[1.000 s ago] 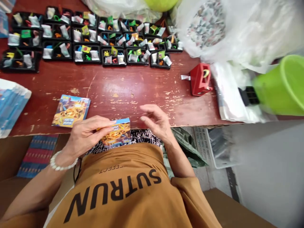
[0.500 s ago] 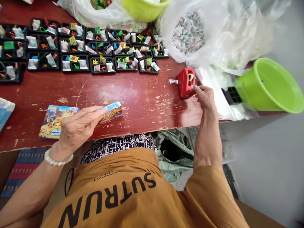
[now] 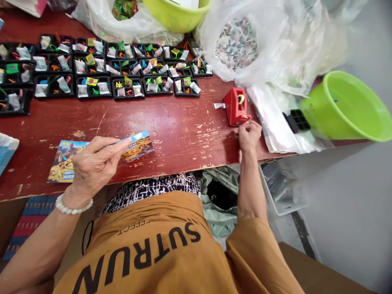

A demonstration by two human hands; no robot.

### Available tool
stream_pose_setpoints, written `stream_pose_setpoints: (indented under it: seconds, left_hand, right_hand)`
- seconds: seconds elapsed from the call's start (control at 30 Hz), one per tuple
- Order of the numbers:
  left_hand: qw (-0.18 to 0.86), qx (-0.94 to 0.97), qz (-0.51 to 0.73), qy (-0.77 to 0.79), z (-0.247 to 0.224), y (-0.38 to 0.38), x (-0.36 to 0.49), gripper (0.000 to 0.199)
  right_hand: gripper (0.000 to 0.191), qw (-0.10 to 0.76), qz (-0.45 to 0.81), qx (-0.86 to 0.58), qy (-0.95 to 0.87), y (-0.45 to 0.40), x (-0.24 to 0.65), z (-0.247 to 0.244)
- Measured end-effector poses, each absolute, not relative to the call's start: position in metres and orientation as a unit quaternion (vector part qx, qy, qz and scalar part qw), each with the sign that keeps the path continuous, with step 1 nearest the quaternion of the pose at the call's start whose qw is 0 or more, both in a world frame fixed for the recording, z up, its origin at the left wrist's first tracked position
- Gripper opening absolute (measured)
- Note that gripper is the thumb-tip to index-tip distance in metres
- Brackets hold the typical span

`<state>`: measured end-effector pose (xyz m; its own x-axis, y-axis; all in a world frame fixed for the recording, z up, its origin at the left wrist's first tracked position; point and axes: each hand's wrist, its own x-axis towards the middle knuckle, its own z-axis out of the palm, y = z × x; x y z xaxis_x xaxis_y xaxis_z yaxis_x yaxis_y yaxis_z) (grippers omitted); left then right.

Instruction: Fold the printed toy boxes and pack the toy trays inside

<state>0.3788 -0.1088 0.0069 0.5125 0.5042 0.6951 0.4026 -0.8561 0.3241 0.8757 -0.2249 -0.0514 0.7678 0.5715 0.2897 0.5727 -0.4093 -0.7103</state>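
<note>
While my left hand [image 3: 93, 165] grips a small printed box [image 3: 137, 147], above the worktop's front edge [image 3: 171, 173], my right hand [image 3: 249, 136] curled just beside a red tape dispenser [image 3: 235, 107], whether pinching anything I cannot tell

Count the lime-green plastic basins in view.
2: the far basin at the top of the view, beside the clear plastic bag; the right basin, tilted, at the right. More could be hidden behind the bags.
</note>
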Motion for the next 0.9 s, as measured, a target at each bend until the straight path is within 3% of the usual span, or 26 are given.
stream_pose_setpoints:
  seconds: [0.13,0.3,0.4,0.67,0.9]
  left_hand:
    - [0.086,0.862,0.424,0.263,0.008,-0.108,0.382,0.045]
    - [0.102,0.864,0.407,0.279,0.005,-0.106,0.381,0.028]
    - [0.107,0.860,0.413,0.281,0.005,-0.107,0.382,0.025]
    - [0.090,0.843,0.444,0.290,-0.006,-0.111,0.384,0.041]
    - [0.121,0.858,0.437,0.242,-0.014,-0.109,0.380,0.040]
  right_hand:
    - [0.016,0.447,-0.045,-0.840,-0.304,-0.225,0.825,-0.046]
    - [0.020,0.579,0.237,-0.628,-0.463,-0.203,0.681,-0.005]
    - [0.018,0.596,0.337,-0.526,-0.504,-0.187,0.600,0.008]
    - [0.018,0.551,0.200,-0.562,-0.583,-0.167,0.558,-0.008]
    - [0.020,0.548,0.254,-0.568,-0.559,-0.169,0.560,-0.005]
